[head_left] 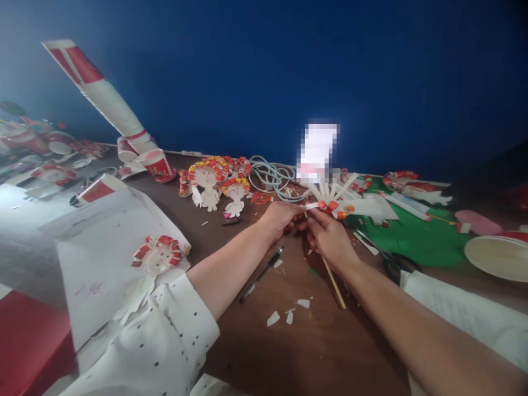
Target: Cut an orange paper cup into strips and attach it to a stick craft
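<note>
My left hand is closed in a pinch at the end of a white paper strip. Close against it, my right hand grips the paper cutout that this strip belongs to. More white strips fan out from the cutout, and some of its red and orange ends are curled into rolls. A thin wooden stick slants from between my fingers down under my right hand; its upper end is mostly hidden. Beneath my left forearm lies a black pen. Paper scraps are scattered on the brown table.
Finished-looking paper dolls with curled red edges stand behind my left hand, near a coiled cable. Black-handled scissors lie right of my right hand, beside a green mat. Paper cups stand back left. A lit, blurred screen leans by the blue wall.
</note>
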`<state>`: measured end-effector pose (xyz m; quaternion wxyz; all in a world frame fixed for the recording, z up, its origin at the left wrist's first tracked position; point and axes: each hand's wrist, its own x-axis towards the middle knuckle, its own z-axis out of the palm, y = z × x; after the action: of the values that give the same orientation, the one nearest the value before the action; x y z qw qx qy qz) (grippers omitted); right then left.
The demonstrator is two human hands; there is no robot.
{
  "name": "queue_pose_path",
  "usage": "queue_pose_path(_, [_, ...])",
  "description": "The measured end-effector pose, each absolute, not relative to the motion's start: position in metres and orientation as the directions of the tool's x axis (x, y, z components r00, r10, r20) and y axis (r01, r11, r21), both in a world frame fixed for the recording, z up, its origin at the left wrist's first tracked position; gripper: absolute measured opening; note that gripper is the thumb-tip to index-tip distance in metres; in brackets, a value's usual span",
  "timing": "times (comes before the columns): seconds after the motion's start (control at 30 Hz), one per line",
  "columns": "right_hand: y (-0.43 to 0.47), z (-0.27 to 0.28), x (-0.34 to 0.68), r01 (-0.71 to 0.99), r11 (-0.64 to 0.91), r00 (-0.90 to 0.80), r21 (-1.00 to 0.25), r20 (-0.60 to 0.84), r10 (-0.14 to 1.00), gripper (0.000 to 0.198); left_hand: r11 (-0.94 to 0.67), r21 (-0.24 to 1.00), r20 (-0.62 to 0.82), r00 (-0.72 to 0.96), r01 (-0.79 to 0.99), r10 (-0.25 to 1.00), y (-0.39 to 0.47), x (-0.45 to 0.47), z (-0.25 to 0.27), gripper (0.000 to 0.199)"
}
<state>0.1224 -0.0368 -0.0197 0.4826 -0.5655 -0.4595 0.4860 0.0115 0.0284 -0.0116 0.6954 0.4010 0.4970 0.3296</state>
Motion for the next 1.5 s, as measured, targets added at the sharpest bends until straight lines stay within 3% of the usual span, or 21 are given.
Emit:
queue_pose_path(0.6, [-0.039, -0.017, 0.12, -0.018, -0.146, 0.065, -0.989, -0.147, 0.987, 0.024, 0.477, 0.869, -0.422, 0.31, -0.129, 0.852, 0.028, 0.011, -0.013, 0.023])
queue_pose_path(1.0, [-0.039, -0.017, 0.115, -0.175, -0.209, 0.13, -0.962, -0.233, 0.964, 0.038, 0.533, 0.842, -0.493, 0.282, -0.083, 0.823, 0.023, 0.014, 0.0, 0.018])
queue_pose_path(1.5, [-0.032, -0.02, 0.129, -0.147, -0.19, 0.134, -0.971, -0.209, 0.969, 0.035, 0.512, 0.845, -0.436, 0.357, -0.155, 0.826, 0.03, 0.007, -0.006, 0.026])
